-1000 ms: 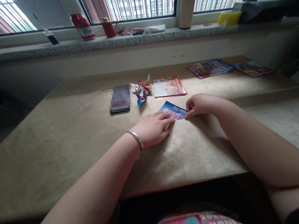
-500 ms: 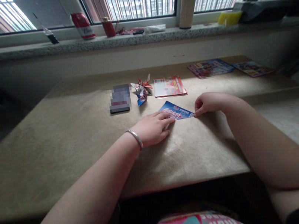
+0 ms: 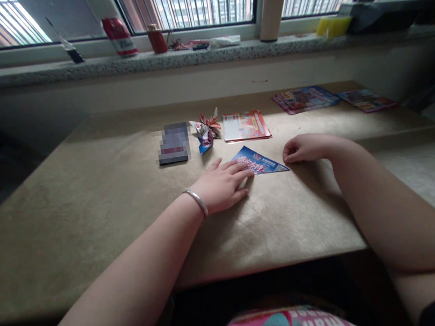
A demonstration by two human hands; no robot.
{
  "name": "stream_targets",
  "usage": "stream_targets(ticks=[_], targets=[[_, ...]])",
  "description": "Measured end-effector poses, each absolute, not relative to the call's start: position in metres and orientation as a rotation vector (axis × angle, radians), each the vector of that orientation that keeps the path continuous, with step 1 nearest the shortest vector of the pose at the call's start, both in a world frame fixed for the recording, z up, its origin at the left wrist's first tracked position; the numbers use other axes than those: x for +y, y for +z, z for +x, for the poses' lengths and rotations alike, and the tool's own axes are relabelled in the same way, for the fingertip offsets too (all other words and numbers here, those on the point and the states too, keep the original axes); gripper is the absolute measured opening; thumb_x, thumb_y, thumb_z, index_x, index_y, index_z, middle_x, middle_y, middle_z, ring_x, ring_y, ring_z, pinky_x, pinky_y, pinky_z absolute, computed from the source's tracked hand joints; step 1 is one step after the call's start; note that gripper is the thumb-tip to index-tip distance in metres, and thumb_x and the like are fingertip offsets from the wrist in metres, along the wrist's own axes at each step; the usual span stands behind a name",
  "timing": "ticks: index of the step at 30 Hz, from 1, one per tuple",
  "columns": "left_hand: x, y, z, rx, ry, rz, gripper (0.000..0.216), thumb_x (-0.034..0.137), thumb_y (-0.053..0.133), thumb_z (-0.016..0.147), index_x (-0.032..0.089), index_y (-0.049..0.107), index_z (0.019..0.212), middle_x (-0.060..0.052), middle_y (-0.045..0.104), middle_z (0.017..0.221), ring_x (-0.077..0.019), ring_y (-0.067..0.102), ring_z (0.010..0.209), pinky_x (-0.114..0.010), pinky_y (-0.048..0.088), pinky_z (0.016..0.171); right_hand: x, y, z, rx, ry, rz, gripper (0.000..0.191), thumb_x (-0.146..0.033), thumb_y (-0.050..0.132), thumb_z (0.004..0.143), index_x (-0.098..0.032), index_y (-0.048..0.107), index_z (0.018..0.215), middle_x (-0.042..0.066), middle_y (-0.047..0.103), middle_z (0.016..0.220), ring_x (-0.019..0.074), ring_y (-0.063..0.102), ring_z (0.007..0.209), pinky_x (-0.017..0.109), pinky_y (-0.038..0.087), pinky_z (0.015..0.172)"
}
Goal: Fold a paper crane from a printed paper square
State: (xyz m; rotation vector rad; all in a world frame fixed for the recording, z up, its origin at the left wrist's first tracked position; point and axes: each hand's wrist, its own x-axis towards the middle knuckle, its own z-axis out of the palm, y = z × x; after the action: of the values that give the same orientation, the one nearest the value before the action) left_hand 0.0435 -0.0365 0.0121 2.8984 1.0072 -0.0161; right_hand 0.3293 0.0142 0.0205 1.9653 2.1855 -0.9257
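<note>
A blue printed paper folded into a triangle lies flat on the table, its point facing away from me. My left hand, with a silver bangle at the wrist, rests spread on the paper's left part and covers that corner. Just above the paper's right corner is my right hand, its fingers curled together with nothing seen between them. That corner lies free below the fingertips. Beyond the paper are a folded paper piece with several points and a stack of red and white printed sheets.
A dark phone-like slab, partly blurred out, lies left of the folded piece. Colourful leaflets are at the back right, with another leaflet beside them. On the windowsill stand a red can and a red lighter-like object.
My right hand has let go of the paper's right corner and risen slightly, so the corner now shows fully. My left hand stays on the paper, its thumb spread a little wider.
</note>
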Motion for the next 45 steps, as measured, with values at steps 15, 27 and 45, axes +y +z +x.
stream_targets(ticks=[15,27,45], targets=[[-0.027,-0.006,0.052,1.051,0.118,2.949,0.059,0.054,0.038,0.095,0.026,0.037,0.147,-0.003,0.033,0.156,-0.0295,0.016,0.147,-0.059,0.002,0.118,-0.004,0.0,0.261,2.717,-0.411,1.901,0.013,-0.032,0.053,0.085,-0.022,0.062,0.084,0.003,0.069,0.083,0.0156,0.058,0.072,0.025,0.037,0.062],[-0.035,0.017,0.039,1.206,-0.011,2.953,0.047,0.052,0.042,0.094,0.027,0.056,0.131,-0.005,0.05,0.144,-0.0313,0.043,0.132,-0.052,0.027,0.109,-0.004,-0.002,0.259,2.694,-0.338,1.861,0.011,-0.03,0.053,0.084,-0.022,0.06,0.085,0.004,0.07,0.083,0.0155,0.056,0.067,0.025,0.034,0.057],[-0.039,0.048,0.026,1.577,-0.208,2.76,0.036,0.036,0.042,0.09,0.024,0.076,0.089,-0.008,0.071,0.104,-0.026,0.065,0.096,-0.035,0.044,0.078,-0.004,-0.002,0.261,2.726,-0.413,1.874,0.008,-0.029,0.055,0.082,-0.022,0.058,0.082,0.003,0.068,0.083,0.015,0.055,0.067,0.026,0.034,0.056]])
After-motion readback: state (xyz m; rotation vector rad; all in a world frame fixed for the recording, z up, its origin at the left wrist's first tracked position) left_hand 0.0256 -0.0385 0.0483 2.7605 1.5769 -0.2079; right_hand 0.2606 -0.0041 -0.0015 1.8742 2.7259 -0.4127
